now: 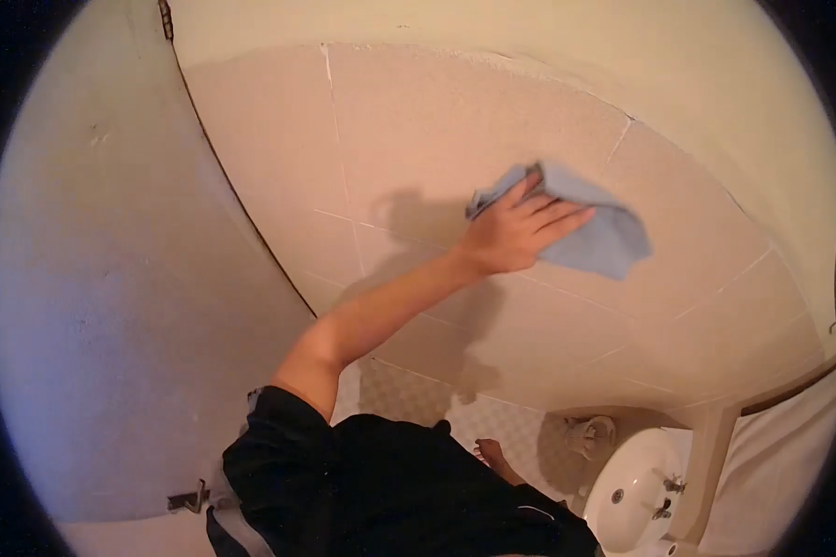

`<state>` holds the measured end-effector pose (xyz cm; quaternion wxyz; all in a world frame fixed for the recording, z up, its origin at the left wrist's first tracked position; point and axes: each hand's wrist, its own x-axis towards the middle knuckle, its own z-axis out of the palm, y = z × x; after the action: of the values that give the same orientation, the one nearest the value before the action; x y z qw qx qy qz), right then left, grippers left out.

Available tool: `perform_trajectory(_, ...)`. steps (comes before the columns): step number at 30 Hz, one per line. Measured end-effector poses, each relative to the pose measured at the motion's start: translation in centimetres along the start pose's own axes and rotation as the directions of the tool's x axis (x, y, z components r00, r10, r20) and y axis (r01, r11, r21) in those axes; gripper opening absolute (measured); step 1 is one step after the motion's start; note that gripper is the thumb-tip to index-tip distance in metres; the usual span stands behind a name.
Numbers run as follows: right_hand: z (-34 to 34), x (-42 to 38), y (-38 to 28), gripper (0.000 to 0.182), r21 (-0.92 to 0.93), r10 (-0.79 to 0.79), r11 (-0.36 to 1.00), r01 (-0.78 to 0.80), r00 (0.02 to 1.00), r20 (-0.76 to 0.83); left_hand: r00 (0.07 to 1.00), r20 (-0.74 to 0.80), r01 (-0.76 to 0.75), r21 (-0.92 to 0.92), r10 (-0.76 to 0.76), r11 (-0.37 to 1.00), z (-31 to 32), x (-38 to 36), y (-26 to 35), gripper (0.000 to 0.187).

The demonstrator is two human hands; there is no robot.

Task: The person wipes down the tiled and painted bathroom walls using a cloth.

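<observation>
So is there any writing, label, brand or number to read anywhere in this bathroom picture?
None can be read. The blue cloth under the left hand is plain, the tiled wall and door bear no lettering, and the sink shows no legible mark.

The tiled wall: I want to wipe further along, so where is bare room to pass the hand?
Bare tile lies all around the blue cloth under the left hand, up to the painted wall and left to the door. It is crowded low right at the sink.
</observation>
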<state>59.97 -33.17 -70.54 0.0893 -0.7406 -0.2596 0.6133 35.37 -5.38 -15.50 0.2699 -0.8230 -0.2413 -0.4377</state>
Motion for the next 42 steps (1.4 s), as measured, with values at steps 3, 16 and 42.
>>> perform_trajectory(3,2.4,0.2,0.7,0.035,0.038,0.03,0.999,-0.031,0.999,0.031,0.997,-0.058,0.057,0.103,-0.051,0.993,1.2,-6.7,-0.9,0.059)
perform_trajectory(16,8.8,-2.8,2.9,0.036,-0.016,-0.282,0.96,0.281,0.957,-0.065,0.957,-0.24,0.175,0.029,-0.163,0.984,-6.0,3.0,-7.2,0.077)
perform_trajectory(42,7.4,-2.2,4.9,0.038,-0.445,-0.531,0.749,0.491,0.847,0.041,0.888,-0.292,0.396,0.087,-0.357,0.914,-5.6,-5.4,-8.9,0.073)
